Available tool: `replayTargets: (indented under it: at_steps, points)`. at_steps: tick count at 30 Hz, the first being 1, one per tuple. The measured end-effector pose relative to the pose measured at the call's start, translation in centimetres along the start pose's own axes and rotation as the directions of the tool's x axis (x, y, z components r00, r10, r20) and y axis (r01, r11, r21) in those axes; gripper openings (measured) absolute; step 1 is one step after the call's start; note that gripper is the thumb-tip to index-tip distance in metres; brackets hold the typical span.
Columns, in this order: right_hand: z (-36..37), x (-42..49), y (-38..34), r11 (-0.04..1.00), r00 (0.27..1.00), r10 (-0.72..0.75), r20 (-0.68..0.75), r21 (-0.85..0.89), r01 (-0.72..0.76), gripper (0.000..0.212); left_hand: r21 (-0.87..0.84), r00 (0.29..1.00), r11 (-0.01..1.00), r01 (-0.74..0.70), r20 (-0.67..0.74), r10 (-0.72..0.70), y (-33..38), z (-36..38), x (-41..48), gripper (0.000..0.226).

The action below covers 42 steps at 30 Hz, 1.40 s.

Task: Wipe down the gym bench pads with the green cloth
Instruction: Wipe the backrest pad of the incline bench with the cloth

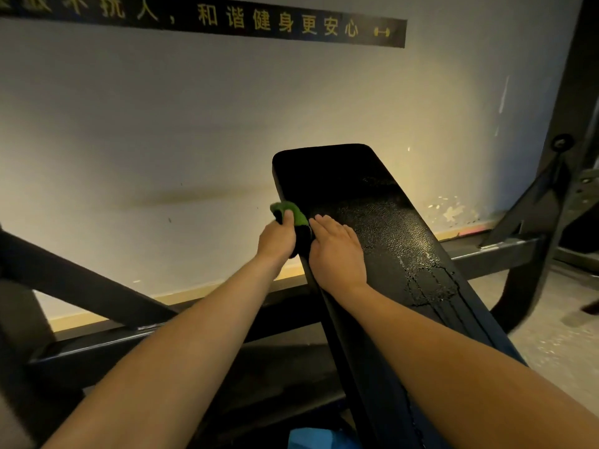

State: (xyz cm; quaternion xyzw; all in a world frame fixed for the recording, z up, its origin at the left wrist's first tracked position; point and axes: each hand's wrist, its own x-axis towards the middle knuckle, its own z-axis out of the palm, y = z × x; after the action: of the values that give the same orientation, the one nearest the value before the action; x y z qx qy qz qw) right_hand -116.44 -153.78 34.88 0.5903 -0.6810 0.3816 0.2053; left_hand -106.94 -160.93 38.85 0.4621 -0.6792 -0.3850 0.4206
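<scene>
A long black bench pad [382, 222] slopes up and away from me toward the wall, its leather cracked and worn near the lower right. My left hand [277, 239] grips the bunched green cloth [290, 212] against the pad's left side edge. My right hand [337, 252] lies flat on top of the pad beside it, fingers straight and close to the cloth. Part of the cloth is hidden under my left hand.
A pale wall with a black banner [227, 21] of yellow characters stands behind the bench. Black steel frame beams [97, 296] cross low on the left and a rack upright [551, 189] rises on the right. Something blue [317, 439] lies on the floor below.
</scene>
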Motion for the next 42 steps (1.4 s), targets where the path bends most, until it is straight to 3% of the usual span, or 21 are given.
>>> replayTargets:
  at_steps: [4,8,15,18,21,25,33,37,40,42]
  points:
    - [-0.3,0.2,-0.1,0.995,0.998,0.021,-0.057,0.101,-0.015,0.041,-0.175,0.999,0.984,0.043,0.002,-0.044,1.8,1.7,1.8,0.038]
    - [-0.5,0.3,0.1,0.991,0.997,0.054,-0.057,0.124,-0.046,0.041,-0.109,1.0,0.994,0.0,-0.029,-0.003,0.4,2.3,1.8,0.038]
    - [-1.4,-0.3,0.3,0.984,0.997,0.064,0.033,0.164,-0.069,0.047,0.039,0.998,0.997,0.065,0.003,-0.065,-0.9,2.4,-2.7,0.052]
    - [-1.7,-1.3,0.9,0.996,0.996,-0.014,0.092,0.085,0.006,0.056,0.086,0.998,0.994,0.068,0.006,-0.068,-1.5,2.6,-5.5,0.05]
    - [-2.4,-3.4,1.4,0.999,0.999,-0.006,0.049,0.043,0.004,0.055,0.121,0.997,0.99,0.071,0.014,-0.073,-2.2,3.0,-7.3,0.055]
    - [-3.5,-6.2,1.6,1.0,0.999,0.011,0.039,0.014,-0.012,0.055,0.068,0.997,0.995,0.078,0.019,-0.08,-3.3,3.7,-9.7,0.054]
    - [-4.1,-8.1,2.5,0.992,0.993,0.004,0.118,0.126,-0.019,0.061,0.003,0.99,0.991,0.137,0.039,-0.137,-4.3,4.1,-14.4,0.049]
    - [-4.8,-8.5,1.8,0.949,0.979,0.066,0.193,0.291,-0.121,0.045,0.036,0.993,0.994,0.104,0.043,-0.105,-4.8,3.2,-14.9,0.047]
    - [-6.5,-8.2,1.0,0.917,0.949,0.076,0.304,0.352,-0.186,0.047,-0.062,0.999,0.998,0.012,-0.029,-0.014,-5.2,2.5,-14.9,0.033]
    - [-7.7,-8.4,0.2,0.941,0.929,0.002,0.369,0.314,-0.127,0.049,-0.21,0.999,0.978,0.006,-0.033,-0.013,-4.9,2.0,-14.9,0.037]
